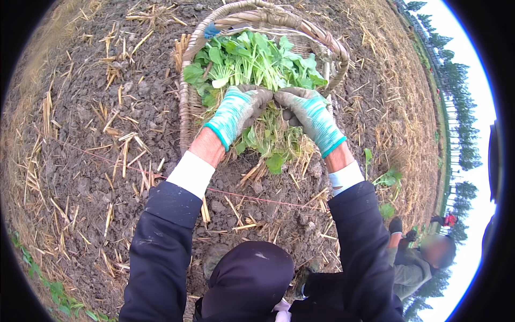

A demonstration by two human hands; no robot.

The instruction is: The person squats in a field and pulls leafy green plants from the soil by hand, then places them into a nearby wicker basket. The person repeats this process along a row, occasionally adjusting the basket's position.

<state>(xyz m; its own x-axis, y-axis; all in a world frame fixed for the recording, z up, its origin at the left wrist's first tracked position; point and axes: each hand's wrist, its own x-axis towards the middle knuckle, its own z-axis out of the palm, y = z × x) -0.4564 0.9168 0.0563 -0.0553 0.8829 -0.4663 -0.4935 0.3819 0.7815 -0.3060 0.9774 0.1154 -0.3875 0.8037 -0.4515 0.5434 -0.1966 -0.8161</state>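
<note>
A wicker basket (185, 108) with an arched handle stands before me on the soil. Leafy green seedlings (257, 56) lie bundled in it, leaves towards the far side and pale stems towards me. Their tangled roots and some yellowed leaves (277, 133) spill over the near side. My left hand (247, 106), in a teal-and-white knit glove with soil-stained grey fingers, pinches at the base of the stems. My right hand (303, 106), gloved alike, pinches just beside it, and the fingertips of both nearly meet. Exactly how many plants are between the fingers is hidden.
A thin red string (257, 196) runs across the straw-strewn soil (88, 161) between the basket and my knee (249, 265). Seedlings (388, 179) stand at right, near another person (414, 265) crouching. More green plants (60, 294) line the lower left.
</note>
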